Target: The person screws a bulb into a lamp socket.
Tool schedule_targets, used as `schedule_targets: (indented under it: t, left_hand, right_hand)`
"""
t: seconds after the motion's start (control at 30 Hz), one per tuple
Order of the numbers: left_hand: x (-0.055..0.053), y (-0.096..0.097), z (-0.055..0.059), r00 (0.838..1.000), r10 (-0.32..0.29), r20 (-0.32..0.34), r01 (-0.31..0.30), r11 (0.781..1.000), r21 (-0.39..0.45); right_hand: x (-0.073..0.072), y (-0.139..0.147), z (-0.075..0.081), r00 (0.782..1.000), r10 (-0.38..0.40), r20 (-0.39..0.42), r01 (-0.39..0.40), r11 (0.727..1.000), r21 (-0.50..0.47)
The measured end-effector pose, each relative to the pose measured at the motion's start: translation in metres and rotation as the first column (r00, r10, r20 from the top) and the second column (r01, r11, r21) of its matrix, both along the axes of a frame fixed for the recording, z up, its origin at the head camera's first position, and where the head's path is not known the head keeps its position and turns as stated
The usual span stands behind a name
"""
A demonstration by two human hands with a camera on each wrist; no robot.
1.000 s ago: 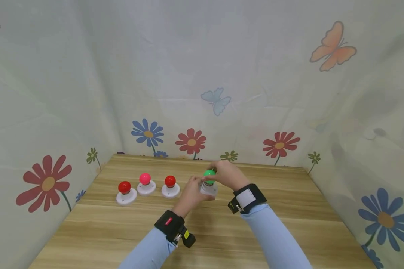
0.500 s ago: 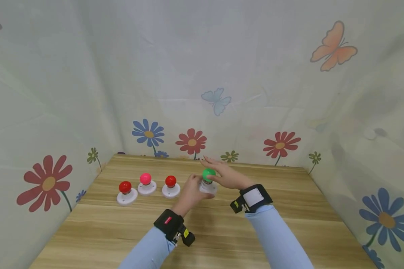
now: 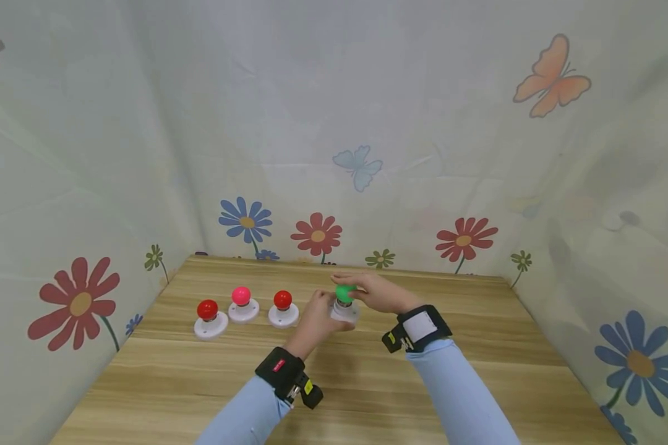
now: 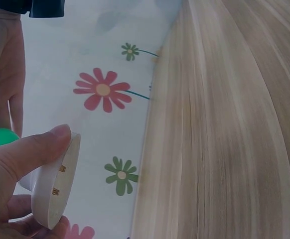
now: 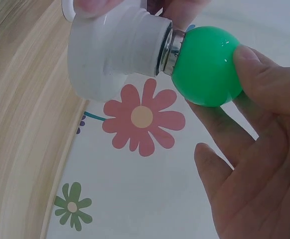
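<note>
My left hand (image 3: 315, 318) grips a round white lamp holder (image 3: 346, 313) by its flanged base. In the left wrist view the thumb lies over the rim of the holder (image 4: 55, 186), and its hollow underside with small brass parts shows, so it is held up off the table. A green light bulb (image 5: 207, 67) sits in the holder's mouth, with part of its metal screw cap showing outside the socket. My right hand (image 3: 375, 293) holds the bulb's round end between thumb (image 5: 267, 79) and fingers, the other fingers spread loosely below.
To the left on the wooden table (image 3: 211, 383) stand three white lamp holders with bulbs: a red bulb (image 3: 207, 309), a pink bulb (image 3: 241, 295) and another red bulb (image 3: 282, 300). A flower-printed cloth (image 3: 267, 123) hangs behind the table and along both sides.
My right hand was around the bulb, opened its fingers and shifted slightly right, then brought them back down onto the bulb. The left hand and lamp holder have stayed in place.
</note>
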State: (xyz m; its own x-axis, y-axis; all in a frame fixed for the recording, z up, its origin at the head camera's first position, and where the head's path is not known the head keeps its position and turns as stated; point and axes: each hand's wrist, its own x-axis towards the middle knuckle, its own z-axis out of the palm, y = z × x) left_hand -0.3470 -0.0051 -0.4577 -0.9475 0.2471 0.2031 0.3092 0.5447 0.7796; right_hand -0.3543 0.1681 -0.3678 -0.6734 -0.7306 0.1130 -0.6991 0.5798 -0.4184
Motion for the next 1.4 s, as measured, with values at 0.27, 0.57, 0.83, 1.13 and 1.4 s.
schedule_targets:
  t: [0.27, 0.57, 0.83, 1.13, 1.4]
  left_hand:
    - [0.003, 0.002, 0.0, 1.0, 0.005, 0.025, -0.006, 1.0, 0.008]
    - [0.006, 0.004, 0.005, 0.998, 0.033, 0.062, -0.032, 0.999, -0.006]
    - [0.004, 0.001, 0.002, 0.999, 0.024, 0.045, -0.025, 1.0, 0.011]
    - [0.003, -0.002, 0.004, 1.0, 0.012, -0.009, -0.012, 1.0, 0.013]
    - [0.002, -0.001, 0.0, 1.0, -0.003, 0.011, 0.003, 1.0, 0.027]
  right_hand:
    - [0.001, -0.008, -0.003, 0.98, -0.191, -0.059, 0.191, 0.982, 0.001]
    - [0.002, -0.018, -0.008, 0.91, -0.395, -0.123, 0.396, 0.918, -0.013]
    - [0.003, -0.017, -0.009, 0.918, -0.37, -0.142, 0.37, 0.929, -0.028]
    - [0.004, 0.001, -0.001, 0.99, -0.023, 0.136, 0.038, 0.994, -0.106]
    - [0.001, 0.004, -0.006, 0.993, 0.006, 0.114, 0.004, 0.996, -0.088]
